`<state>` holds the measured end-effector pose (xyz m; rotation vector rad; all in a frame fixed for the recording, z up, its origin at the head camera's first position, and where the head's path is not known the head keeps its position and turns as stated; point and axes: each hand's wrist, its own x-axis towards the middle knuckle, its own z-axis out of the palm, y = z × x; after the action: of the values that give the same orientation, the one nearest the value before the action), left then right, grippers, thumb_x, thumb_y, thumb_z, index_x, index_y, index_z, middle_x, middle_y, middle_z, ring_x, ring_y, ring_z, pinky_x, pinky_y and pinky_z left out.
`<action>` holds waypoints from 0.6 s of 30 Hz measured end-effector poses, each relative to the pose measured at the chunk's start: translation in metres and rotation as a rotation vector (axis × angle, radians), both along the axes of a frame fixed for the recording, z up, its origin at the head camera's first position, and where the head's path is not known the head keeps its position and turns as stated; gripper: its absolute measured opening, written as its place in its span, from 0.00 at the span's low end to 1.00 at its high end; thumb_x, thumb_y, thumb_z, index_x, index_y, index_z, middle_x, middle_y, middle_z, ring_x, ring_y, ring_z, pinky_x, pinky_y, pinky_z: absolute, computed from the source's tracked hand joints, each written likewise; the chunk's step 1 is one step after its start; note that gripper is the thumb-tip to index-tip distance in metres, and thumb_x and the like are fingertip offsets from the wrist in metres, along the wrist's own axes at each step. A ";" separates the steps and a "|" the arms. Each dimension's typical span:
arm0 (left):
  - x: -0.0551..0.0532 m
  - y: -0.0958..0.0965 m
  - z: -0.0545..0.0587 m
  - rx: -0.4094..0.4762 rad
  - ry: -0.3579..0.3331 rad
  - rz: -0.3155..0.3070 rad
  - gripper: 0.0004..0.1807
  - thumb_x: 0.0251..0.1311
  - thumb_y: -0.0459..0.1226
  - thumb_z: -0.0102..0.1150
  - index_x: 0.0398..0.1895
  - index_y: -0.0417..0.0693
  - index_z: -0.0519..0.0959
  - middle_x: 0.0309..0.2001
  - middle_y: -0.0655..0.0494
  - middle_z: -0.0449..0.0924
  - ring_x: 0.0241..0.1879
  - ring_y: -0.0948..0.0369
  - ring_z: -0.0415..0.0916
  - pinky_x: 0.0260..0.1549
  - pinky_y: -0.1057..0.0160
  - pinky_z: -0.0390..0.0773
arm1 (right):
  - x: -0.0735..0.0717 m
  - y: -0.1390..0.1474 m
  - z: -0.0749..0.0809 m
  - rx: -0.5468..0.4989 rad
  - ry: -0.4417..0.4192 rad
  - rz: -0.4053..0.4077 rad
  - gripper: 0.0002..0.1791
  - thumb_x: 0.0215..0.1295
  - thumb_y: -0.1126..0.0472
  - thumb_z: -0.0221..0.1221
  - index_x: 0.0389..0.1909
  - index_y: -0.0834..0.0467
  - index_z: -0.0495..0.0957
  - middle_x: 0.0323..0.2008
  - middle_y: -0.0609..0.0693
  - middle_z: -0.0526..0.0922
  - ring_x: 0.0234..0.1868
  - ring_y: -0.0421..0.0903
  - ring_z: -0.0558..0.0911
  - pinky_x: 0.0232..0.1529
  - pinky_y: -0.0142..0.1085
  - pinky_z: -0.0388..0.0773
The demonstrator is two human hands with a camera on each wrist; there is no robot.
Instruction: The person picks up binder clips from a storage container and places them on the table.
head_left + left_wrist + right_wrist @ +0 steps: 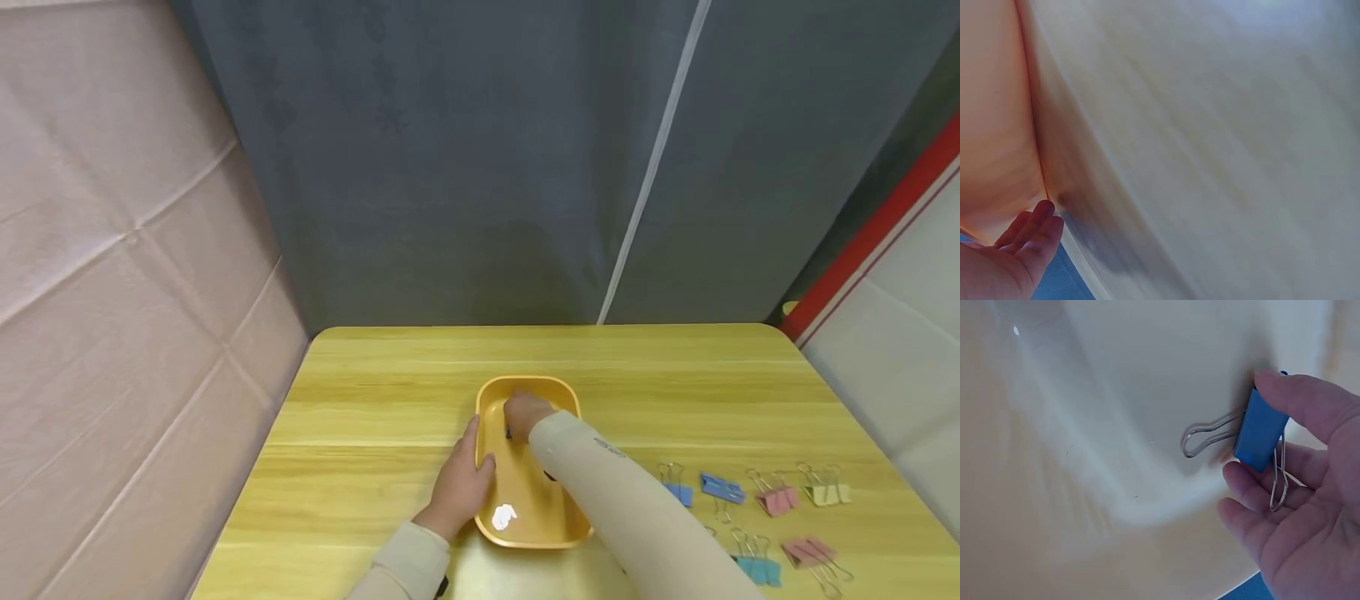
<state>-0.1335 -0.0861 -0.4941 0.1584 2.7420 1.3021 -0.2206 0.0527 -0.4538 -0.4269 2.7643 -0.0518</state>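
Note:
A yellow plastic tray [525, 517] stands on the wooden table. My left hand [459, 487] holds its left wall, thumb over the rim and fingers along the outside. In the left wrist view, the fingers [1040, 234] meet the tray's outer wall [997, 125]. Inside the tray near its far end, my right hand [528, 410] is lowered. The right wrist view shows that hand [1304, 500] pinching a blue binder clip [1262, 431] between thumb and fingers. One wire handle points away from the palm, the other toward it. From the head view, the hand mostly hides this clip.
Several binder clips lie to the right on the table [360, 400]: blue [722, 487], pink [778, 500], pale yellow [828, 494] and turquoise [761, 571]. My right sleeve [637, 508] crosses the tray's right rim. A dark panel [450, 167] rises behind the table, with a pale covered wall [112, 333] at left.

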 end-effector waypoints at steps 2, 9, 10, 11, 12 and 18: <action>0.000 0.000 0.000 0.002 -0.004 -0.002 0.35 0.70 0.40 0.48 0.76 0.48 0.50 0.69 0.36 0.61 0.66 0.40 0.62 0.64 0.41 0.64 | 0.001 -0.001 0.001 -0.003 -0.013 0.001 0.02 0.56 0.68 0.63 0.29 0.59 0.79 0.41 0.54 0.80 0.35 0.46 0.73 0.40 0.39 0.77; -0.002 -0.002 -0.002 0.002 -0.003 -0.005 0.35 0.70 0.40 0.49 0.76 0.47 0.50 0.69 0.36 0.61 0.66 0.39 0.61 0.64 0.40 0.64 | 0.001 -0.004 0.002 -0.016 -0.010 0.027 0.03 0.58 0.66 0.62 0.27 0.58 0.78 0.41 0.53 0.81 0.38 0.45 0.76 0.41 0.38 0.77; -0.002 -0.002 -0.002 0.004 -0.002 -0.006 0.35 0.70 0.40 0.48 0.76 0.47 0.50 0.69 0.36 0.61 0.66 0.39 0.61 0.64 0.40 0.64 | 0.001 -0.004 0.003 -0.018 -0.007 0.030 0.03 0.59 0.65 0.62 0.28 0.57 0.78 0.43 0.53 0.82 0.39 0.45 0.77 0.42 0.38 0.77; -0.003 -0.003 -0.003 0.006 -0.003 -0.006 0.35 0.70 0.40 0.48 0.76 0.47 0.50 0.69 0.36 0.60 0.66 0.39 0.61 0.64 0.40 0.63 | 0.001 -0.004 0.003 -0.020 -0.006 0.032 0.03 0.59 0.65 0.62 0.28 0.57 0.78 0.45 0.53 0.82 0.41 0.46 0.78 0.43 0.38 0.77; -0.003 -0.003 -0.003 0.007 -0.001 -0.007 0.35 0.70 0.40 0.48 0.76 0.47 0.50 0.69 0.36 0.60 0.66 0.39 0.61 0.64 0.40 0.63 | 0.001 -0.005 0.005 -0.025 -0.006 0.031 0.03 0.59 0.65 0.62 0.28 0.57 0.78 0.48 0.54 0.82 0.46 0.46 0.78 0.46 0.39 0.77; -0.006 -0.004 -0.005 0.005 0.014 -0.004 0.35 0.69 0.40 0.49 0.76 0.47 0.50 0.70 0.37 0.60 0.66 0.40 0.61 0.64 0.41 0.63 | 0.002 -0.004 0.007 -0.049 -0.015 0.023 0.06 0.59 0.64 0.62 0.25 0.55 0.77 0.59 0.57 0.77 0.57 0.51 0.77 0.47 0.39 0.77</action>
<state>-0.1398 -0.0897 -0.4988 0.1746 2.7487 1.3122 -0.2190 0.0488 -0.4463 -0.4687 2.7475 -0.1169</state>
